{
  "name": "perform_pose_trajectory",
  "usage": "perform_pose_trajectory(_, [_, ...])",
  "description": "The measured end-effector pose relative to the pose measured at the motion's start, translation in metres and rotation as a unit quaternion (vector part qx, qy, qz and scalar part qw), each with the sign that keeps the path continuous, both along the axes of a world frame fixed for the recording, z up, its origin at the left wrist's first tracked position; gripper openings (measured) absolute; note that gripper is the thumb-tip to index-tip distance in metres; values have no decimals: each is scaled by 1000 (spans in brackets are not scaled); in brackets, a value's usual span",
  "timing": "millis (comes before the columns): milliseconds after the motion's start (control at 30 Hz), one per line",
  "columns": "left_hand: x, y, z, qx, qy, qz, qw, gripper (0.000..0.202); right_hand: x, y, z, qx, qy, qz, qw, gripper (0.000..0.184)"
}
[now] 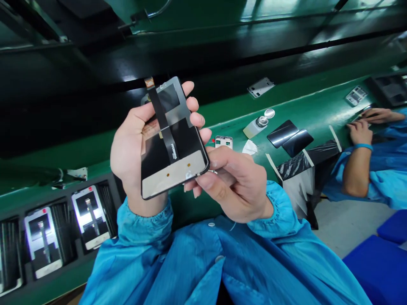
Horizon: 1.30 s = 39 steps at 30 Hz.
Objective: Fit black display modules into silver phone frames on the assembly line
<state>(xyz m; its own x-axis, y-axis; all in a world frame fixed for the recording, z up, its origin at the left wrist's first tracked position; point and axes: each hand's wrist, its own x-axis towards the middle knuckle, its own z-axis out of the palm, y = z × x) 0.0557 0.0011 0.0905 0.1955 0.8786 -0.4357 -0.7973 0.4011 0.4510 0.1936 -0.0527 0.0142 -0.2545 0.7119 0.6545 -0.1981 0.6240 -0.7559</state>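
A phone screen (pixel 187 140) is held up with its back side facing me, a black ribbon cable running along it to a gold connector at the upper end. My left hand (pixel 127 144) wraps round it from behind, thumb on the left edge and fingertips over the right edge. At the lower right corner, my right hand (pixel 238 182) pinches the screen between thumb and fingers. Behind my hands, a phone frame (pixel 224 142) lies on the green bench, partly hidden by the right hand.
A foam tray (pixel 71 228) with several phone screens sits at left. To the right are a bottle (pixel 254 127) with its lid up, a white wipe (pixel 250 147), two dark panels (pixel 291 137) and a taped plastic bag (pixel 299 178). A co-worker's hands (pixel 362 127) work at far right.
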Motion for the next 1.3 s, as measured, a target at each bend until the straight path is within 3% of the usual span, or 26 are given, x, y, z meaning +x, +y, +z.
perform_pose_trajectory(267, [-5,-6,-15,46,-57,-38,997,59,-5,5,-5,60,5,-28,998,13])
perform_pose_trajectory(433, [-4,-6,-17,29,-76,-44,996,59,-6,7,-4,82,3,-55,995,15])
perform_pose_trajectory(633, [-2,-8,-16,38,-86,-50,994,57,-2,9,-8,53,-25,-22,998,23])
perform_pose_trajectory(833, [4,-6,-11,35,-38,-25,998,57,-2,13,-7,76,55,-10,996,14])
perform_pose_trajectory(933, [8,-8,-4,42,-10,28,999,59,-1,13,-5,70,69,-5,995,13])
perform_pose_trajectory(1067, [11,-13,6,78,46,102,991,60,1,9,-2,37,94,6,995,4])
perform_pose_trajectory(1300, [10,-18,16,116,60,139,982,68,4,3,-2,-27,74,3,997,6])
